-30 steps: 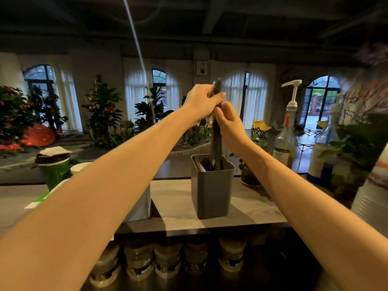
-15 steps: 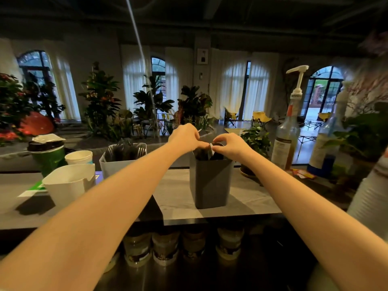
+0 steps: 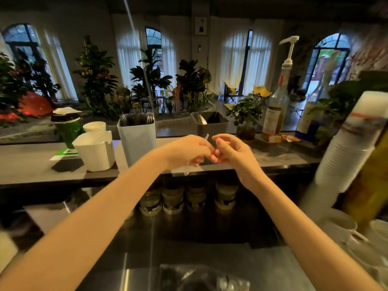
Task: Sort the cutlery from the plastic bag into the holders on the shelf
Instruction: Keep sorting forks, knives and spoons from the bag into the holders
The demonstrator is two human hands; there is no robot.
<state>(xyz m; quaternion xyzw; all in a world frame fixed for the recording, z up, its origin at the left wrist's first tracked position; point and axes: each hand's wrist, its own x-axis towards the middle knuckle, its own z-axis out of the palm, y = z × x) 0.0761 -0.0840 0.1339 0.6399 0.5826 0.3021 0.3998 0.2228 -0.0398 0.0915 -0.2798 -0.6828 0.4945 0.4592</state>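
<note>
Nearest, the plastic bag lies on the steel table. Above it, the left hand pinches a thin clear strip, perhaps a wrapper. The right hand is loosely curled and holds nothing. Beyond, the light holder and dark holder stand on the shelf.

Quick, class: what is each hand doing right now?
Left hand: grips a thin clear plastic piece.
Right hand: loosely curled; grip cannot be told.

plastic bag — cropped below, cup stack blurred
</note>
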